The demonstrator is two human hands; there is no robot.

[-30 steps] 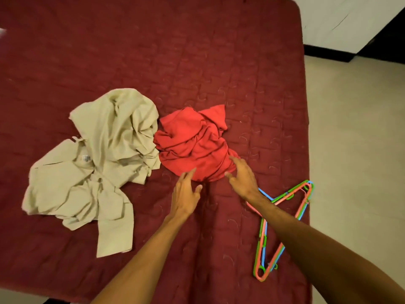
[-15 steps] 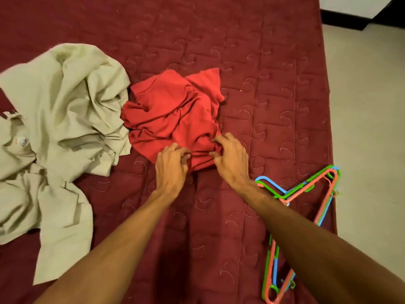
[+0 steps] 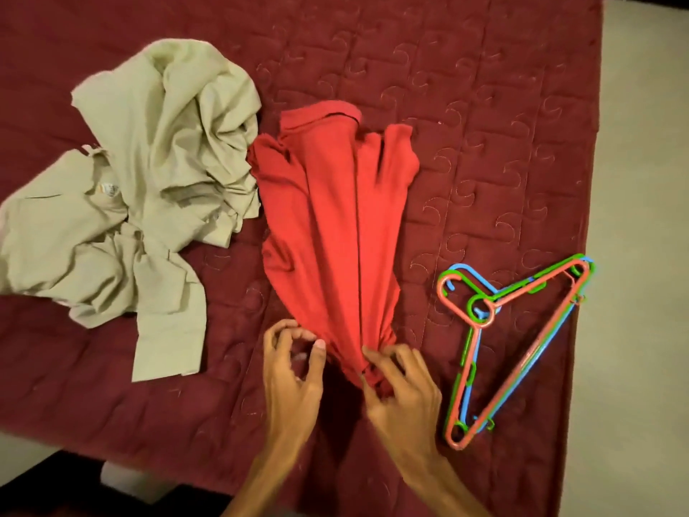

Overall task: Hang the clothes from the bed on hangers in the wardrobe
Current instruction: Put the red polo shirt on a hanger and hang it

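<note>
A red shirt (image 3: 335,218) lies on the maroon bed (image 3: 484,106), drawn out lengthwise toward me with its collar at the far end. My right hand (image 3: 400,386) grips the bunched near end of the shirt. My left hand (image 3: 294,371) is just left of that end, fingers curled and fingertips at the cloth's edge; whether it pinches the cloth is unclear. A crumpled beige shirt (image 3: 149,173) lies to the left, touching the red one. A stack of pink, green and blue plastic hangers (image 3: 518,345) lies to the right of my right hand.
The bed's right edge (image 3: 592,218) meets a pale floor (image 3: 641,255). The bed's near edge (image 3: 149,468) runs across the lower left, with dark floor below it. No wardrobe is in view.
Both hands have drawn back toward me, and the red shirt has been pulled from a crumpled heap into a long fan. The view has shifted closer to the bed's near edge.
</note>
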